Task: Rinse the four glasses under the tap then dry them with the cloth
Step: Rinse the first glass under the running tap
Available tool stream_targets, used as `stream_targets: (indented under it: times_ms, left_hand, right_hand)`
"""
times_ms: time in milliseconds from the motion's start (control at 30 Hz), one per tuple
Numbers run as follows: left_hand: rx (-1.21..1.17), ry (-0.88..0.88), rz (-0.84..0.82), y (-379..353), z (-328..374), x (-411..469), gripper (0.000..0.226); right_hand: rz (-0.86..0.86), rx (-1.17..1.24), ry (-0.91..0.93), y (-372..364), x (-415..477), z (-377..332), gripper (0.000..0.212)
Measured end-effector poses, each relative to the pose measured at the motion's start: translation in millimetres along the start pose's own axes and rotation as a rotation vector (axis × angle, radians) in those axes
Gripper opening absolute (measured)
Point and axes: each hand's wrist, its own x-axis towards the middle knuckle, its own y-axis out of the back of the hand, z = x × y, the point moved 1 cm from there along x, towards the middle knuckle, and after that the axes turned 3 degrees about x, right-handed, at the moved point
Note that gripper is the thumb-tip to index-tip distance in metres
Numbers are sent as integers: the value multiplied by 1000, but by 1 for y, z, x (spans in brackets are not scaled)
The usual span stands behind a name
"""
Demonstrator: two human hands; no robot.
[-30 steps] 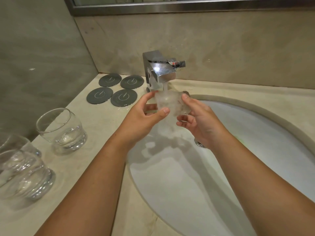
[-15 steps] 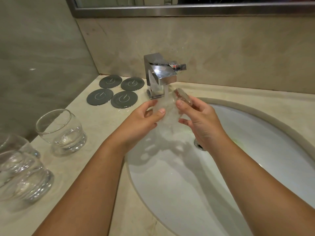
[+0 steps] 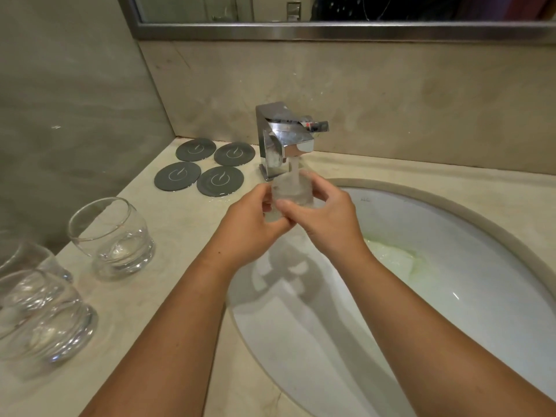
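Note:
A clear glass [image 3: 291, 191] sits upright under the chrome tap [image 3: 285, 139], with water running into it. My left hand [image 3: 252, 227] grips its lower left side, thumb across the front. Over the sink, my right hand [image 3: 328, 218] holds the right side, fingers curled round the rim. Three other clear glasses stand on the counter at left: one [image 3: 112, 236] nearest the sink, one [image 3: 45, 317] at the front edge, and one [image 3: 27, 260] partly hidden behind it. No cloth is in view.
Several dark round coasters [image 3: 207, 167] lie on the counter left of the tap. The white oval sink [image 3: 451, 266] fills the right side, with greenish foam near its drain. A mirror frame [image 3: 331, 31] runs along the wall above.
The glass was tilted sideways under the stream half a second ago; it now stands upright. Both hands have closed in around it and sit lower.

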Motion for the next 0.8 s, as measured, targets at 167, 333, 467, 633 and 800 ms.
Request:
stream_targets:
  times_ms: [167, 333, 467, 633, 800]
  left_hand:
    - [7, -12, 39, 2, 3, -1, 50]
    - [51, -35, 0, 1, 4, -1, 62]
    - [67, -33, -52, 0, 6, -4, 87]
    - [23, -19, -37, 1, 12, -6, 85]
    - [-159, 28, 8, 2, 13, -4, 68]
  right_hand:
    - [1, 4, -21, -3, -1, 3, 48]
    - [41, 101, -94, 2, 1, 2, 42]
    - [53, 429, -370, 10, -3, -1, 31]
    - [27, 643, -544, 22, -2, 1, 44]
    - [-21, 654, -561, 24, -3, -4, 37]
